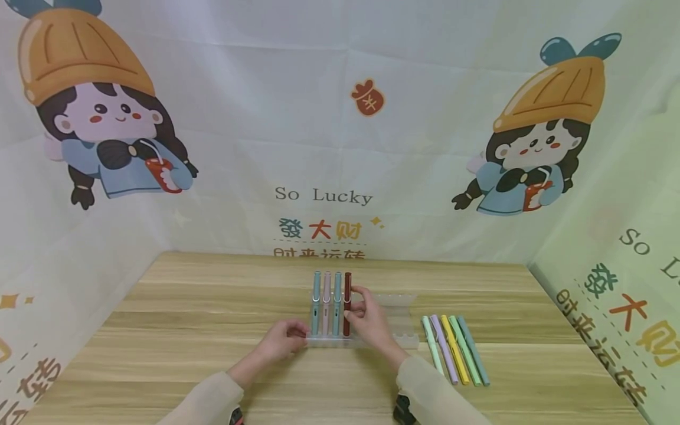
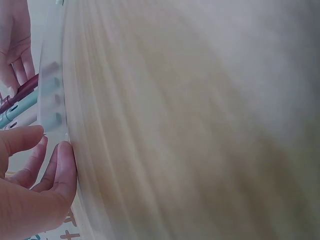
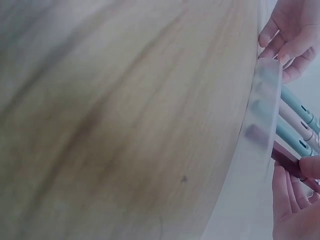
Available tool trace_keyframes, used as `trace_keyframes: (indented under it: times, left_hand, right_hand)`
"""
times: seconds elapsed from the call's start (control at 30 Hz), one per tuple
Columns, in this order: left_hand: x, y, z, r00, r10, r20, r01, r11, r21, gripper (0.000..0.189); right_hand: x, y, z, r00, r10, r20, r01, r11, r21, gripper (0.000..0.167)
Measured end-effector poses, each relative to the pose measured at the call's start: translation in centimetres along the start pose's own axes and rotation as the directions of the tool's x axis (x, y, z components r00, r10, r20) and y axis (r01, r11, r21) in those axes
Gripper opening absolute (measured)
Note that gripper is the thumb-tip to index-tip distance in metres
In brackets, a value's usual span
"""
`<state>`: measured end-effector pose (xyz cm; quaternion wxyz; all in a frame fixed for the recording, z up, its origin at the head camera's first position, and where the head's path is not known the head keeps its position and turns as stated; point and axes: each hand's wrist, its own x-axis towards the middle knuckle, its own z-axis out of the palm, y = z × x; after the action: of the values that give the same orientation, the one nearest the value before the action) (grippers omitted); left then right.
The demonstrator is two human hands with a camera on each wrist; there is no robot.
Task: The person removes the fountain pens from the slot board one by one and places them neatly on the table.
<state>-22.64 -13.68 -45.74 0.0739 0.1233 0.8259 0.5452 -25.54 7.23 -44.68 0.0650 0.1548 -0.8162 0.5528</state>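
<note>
Centre: one clear rack point(image 1: 406, 342), two teal pens point(image 1: 316, 319), one pink pen point(image 1: 326, 319), one dark red pen point(image 1: 347, 287). Lower right: five loose pens point(image 1: 455, 349): mint, purple, yellow, green, blue. Lower centre: one left hand point(image 1: 284, 339), one right hand point(image 1: 369, 319). Upper left and right: two printed figures point(image 1: 114, 112). Upper middle: one printed bag point(image 1: 368, 100).
</note>
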Motion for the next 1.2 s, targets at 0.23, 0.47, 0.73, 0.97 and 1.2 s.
trace_keyframes:
  times: [0.23, 0.47, 0.73, 0.97, 1.2]
  left_hand:
    - [-0.1, 0.3, 0.0, 1.000, -0.005, -0.001, 0.005, 1.000, -0.007, 0.017]
    - [-0.2, 0.4, -0.1, 1.000, -0.006, -0.005, 0.006, 1.000, -0.007, 0.017]
    - [-0.2, 0.1, 0.0, 1.000, -0.006, -0.008, 0.006, 1.000, 0.001, 0.018]
    - [-0.1, 0.0, 0.0, 1.000, -0.001, -0.014, 0.001, 1.000, -0.005, 0.018]
    - [-0.2, 0.1, 0.0, 1.000, 0.008, -0.007, -0.008, 1.000, -0.001, 0.018]
  right_hand:
    - [0.1, -0.2, -0.3, 1.000, -0.003, -0.014, 0.003, 1.000, -0.012, 0.050]
    - [0.4, -0.9, -0.6, 0.999, 0.002, -0.041, -0.002, 1.000, -0.013, 0.050]
    - [0.1, -1.4, -1.5, 0.999, -0.012, -0.034, 0.014, 0.999, 0.045, 0.050]
    - [-0.4, -1.0, -2.9, 1.000, -0.021, -0.018, 0.022, 0.998, 0.051, 0.050]
    - [-1.0, -0.6, -4.5, 1.000, -0.002, -0.016, 0.002, 1.000, -0.009, 0.051]
